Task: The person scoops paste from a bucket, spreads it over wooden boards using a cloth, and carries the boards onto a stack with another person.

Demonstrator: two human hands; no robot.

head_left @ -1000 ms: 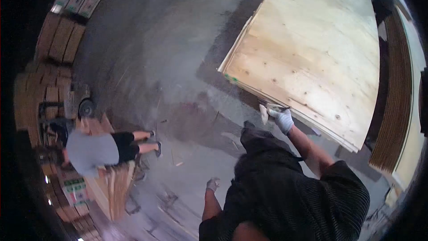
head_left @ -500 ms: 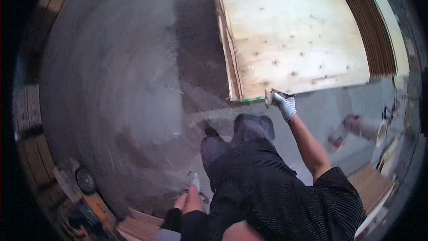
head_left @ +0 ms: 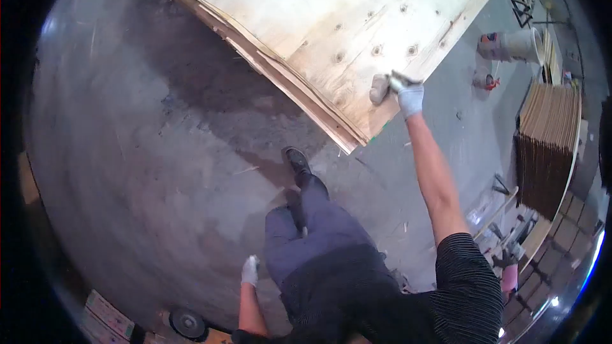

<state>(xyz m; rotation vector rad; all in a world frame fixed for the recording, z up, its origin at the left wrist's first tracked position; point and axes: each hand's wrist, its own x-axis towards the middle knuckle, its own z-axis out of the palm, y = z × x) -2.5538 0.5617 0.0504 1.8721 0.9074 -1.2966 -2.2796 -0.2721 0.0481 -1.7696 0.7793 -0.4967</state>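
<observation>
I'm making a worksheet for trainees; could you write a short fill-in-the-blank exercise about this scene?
1. The hand at the large wooden stack is the person's ____ one.
2. The glove on the left hand is coloured ____.
3. Dark round marks on the top sheet are ____ in the wood.
4. The coloured mark on the stack's edge, near its corner, is ____.

Missing words: right; white; knots; green.

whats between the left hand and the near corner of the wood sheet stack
The person's own trousered legs, then a strip of floor, lie between the left hand and the wood sheet stack in the head view.
</observation>
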